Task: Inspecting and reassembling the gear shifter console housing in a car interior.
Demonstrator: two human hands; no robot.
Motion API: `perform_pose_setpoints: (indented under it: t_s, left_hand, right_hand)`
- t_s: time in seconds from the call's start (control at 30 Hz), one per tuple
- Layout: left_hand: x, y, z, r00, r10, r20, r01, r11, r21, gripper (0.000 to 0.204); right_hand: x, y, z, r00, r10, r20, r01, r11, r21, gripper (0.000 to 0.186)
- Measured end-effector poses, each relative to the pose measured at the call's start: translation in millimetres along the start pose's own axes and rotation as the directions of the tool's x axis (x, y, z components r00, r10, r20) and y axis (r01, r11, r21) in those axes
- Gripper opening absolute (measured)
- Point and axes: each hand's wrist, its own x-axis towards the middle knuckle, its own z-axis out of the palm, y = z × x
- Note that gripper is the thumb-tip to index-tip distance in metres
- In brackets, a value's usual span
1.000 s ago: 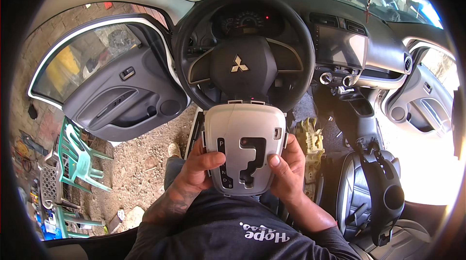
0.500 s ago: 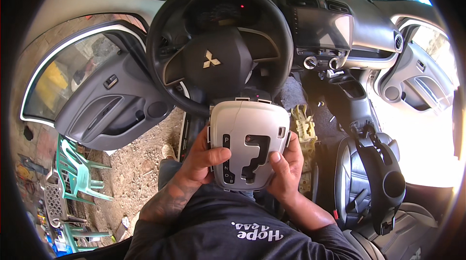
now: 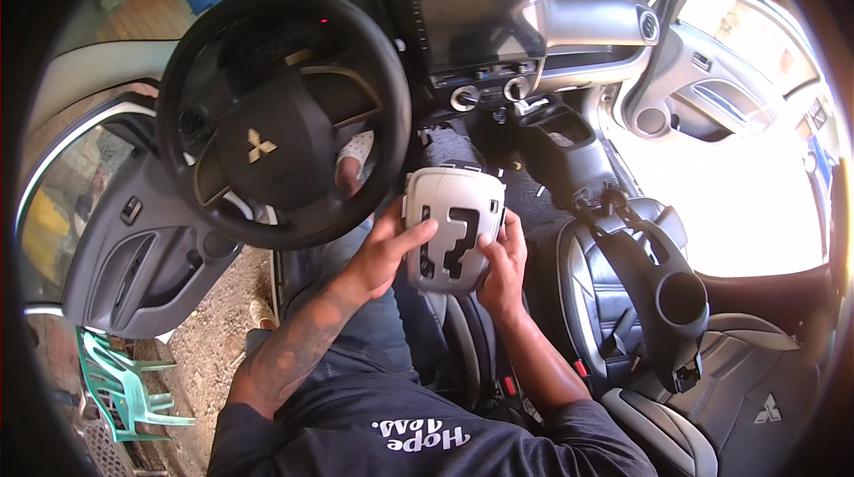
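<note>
The steering wheel (image 3: 280, 134) is now sitting upper left (no longer upper centre); the silver shifter panel (image 3: 441, 241) is looking smaller mid-frame, and the partly curled left hand (image 3: 384, 253) and right hand (image 3: 505, 267) are gripping its opposite sides.

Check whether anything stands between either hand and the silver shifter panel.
Nothing visible does: the left hand and right hand hold the shifter panel directly by its sides. The steering wheel is to its upper left, not between them.
</note>
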Motion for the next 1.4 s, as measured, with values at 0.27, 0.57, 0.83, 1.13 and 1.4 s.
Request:
perform_pose_setpoints:
  t_s: [0.27, 0.57, 0.83, 1.13, 1.4]
  left_hand:
    - [113, -111, -14, 0.959, -0.259, -0.119, 0.247, 0.963, -0.108, 0.049]
    - [138, -155, -3, 0.948, -0.129, -0.29, 0.089, 0.985, -0.147, 0.038]
    - [161, -173, -4, 0.952, -0.102, -0.288, 0.091, 0.995, -0.052, 0.034]
    - [180, -180, -7, 0.949, -0.129, -0.287, 0.101, 0.989, -0.111, 0.038]
    - [181, -178, -12, 0.973, -0.218, -0.075, 0.157, 0.866, -0.474, 0.047]
  right_hand:
    - [95, 18, -111, 0.999, -0.001, 0.053, 0.021, 0.92, -0.392, 0.042]
    - [138, 53, -163, 0.997, 0.068, 0.033, -0.044, 0.882, -0.469, 0.043]
    - [149, 57, -169, 0.99, 0.134, -0.044, -0.141, 0.927, -0.349, 0.043]
    - [174, 46, -164, 0.992, 0.128, -0.014, -0.12, 0.881, -0.457, 0.041]
    - [160, 55, -178, 0.996, 0.089, 0.02, -0.074, 0.914, -0.4, 0.042]
